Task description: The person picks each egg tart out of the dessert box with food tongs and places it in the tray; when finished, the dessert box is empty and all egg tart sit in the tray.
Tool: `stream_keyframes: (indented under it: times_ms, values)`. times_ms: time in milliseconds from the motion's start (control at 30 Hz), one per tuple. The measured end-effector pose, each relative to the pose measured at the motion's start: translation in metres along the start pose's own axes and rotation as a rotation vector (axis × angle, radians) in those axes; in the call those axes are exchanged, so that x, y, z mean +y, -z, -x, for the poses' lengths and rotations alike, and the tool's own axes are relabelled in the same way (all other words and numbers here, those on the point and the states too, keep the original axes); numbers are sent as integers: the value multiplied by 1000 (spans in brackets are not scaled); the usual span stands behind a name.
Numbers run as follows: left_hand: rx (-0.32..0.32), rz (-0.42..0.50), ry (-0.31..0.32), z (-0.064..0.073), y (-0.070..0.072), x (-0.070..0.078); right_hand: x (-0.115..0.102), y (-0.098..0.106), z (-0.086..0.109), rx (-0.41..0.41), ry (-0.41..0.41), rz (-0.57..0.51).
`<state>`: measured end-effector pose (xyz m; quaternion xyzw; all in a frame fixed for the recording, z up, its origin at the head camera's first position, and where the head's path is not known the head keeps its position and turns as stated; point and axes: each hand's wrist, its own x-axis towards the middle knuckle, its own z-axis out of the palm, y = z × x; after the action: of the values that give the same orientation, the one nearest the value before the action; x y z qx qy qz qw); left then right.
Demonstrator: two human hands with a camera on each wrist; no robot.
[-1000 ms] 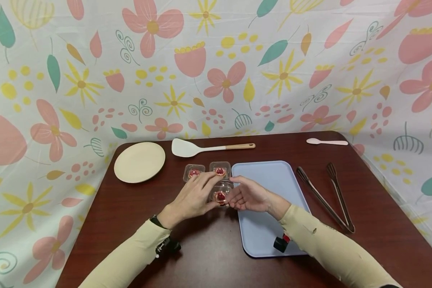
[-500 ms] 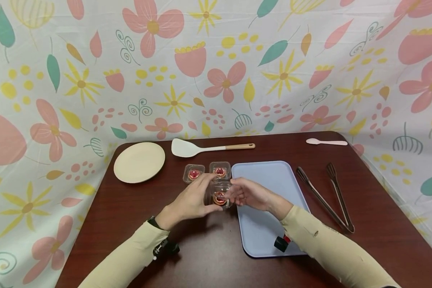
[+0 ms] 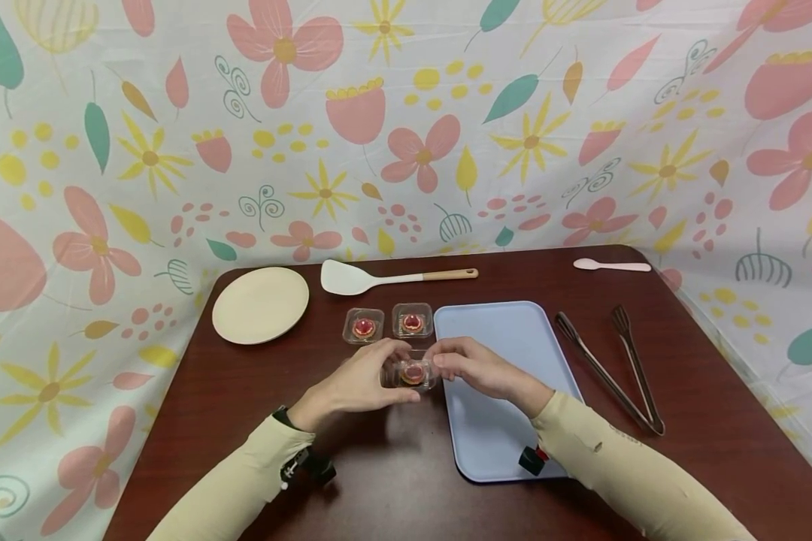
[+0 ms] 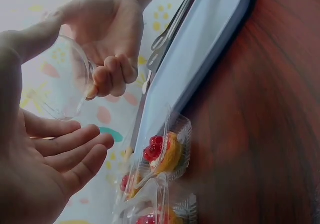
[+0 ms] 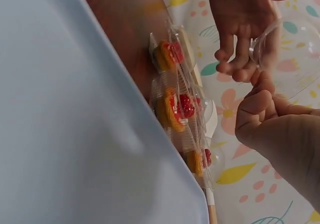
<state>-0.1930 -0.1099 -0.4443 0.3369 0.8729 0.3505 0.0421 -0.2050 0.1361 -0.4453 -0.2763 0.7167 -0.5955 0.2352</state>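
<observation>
The right hand (image 3: 477, 367) has its fingers curled, pinching the rim of a clear plastic cover (image 4: 62, 81) held above the nearest tart (image 3: 413, 373). The left hand (image 3: 352, 385) spreads round the cover's other side, fingers mostly straight — whether they touch it, I cannot tell. Seen from the head, the cover's outline is hard to make out; the right wrist view cuts it off. The blue tray (image 3: 490, 323) on the bench (image 3: 379, 481) is partly hidden — the right forearm crosses it.
</observation>
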Motion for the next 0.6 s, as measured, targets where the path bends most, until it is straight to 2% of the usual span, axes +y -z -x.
stream_keyframes:
  times_ms: [167,367,600]
  values:
    - [-30,30,-6,2,1,-1,3,-1,4,37,81,222]
    - [-40,10,-46,4,1,2,8,-4,7,62,137,338]
    - [-70,-37,-89,7,-1,4,14,-5,10,44,168,395]
